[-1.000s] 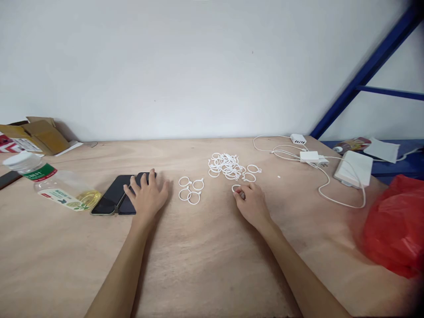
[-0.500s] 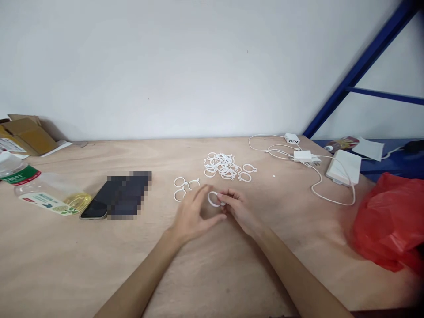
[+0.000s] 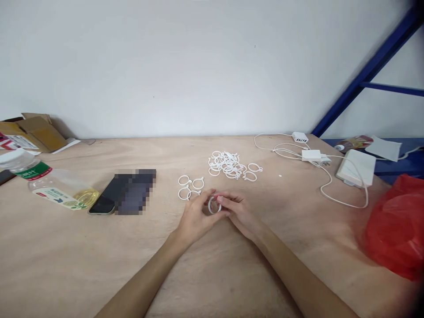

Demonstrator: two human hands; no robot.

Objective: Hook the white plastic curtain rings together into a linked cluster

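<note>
Near the middle of the tabletop (image 3: 212,265), the left hand (image 3: 195,218) and right hand (image 3: 240,212) meet, both pinching one white ring (image 3: 214,205) just above the wood, fingertips on opposite sides, seemingly to steady it. Behind them lie three rings (image 3: 189,187) set apart from a loose pile of rings (image 3: 232,166), beside a phone (image 3: 127,192) and bottle (image 3: 49,185).

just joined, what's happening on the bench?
A person holds one white plastic ring between both hands, left hand and right hand meeting over the wooden table. A pile of rings lies just beyond, and a small group of rings sits left of it. A phone and a lying bottle are farther left.
</note>
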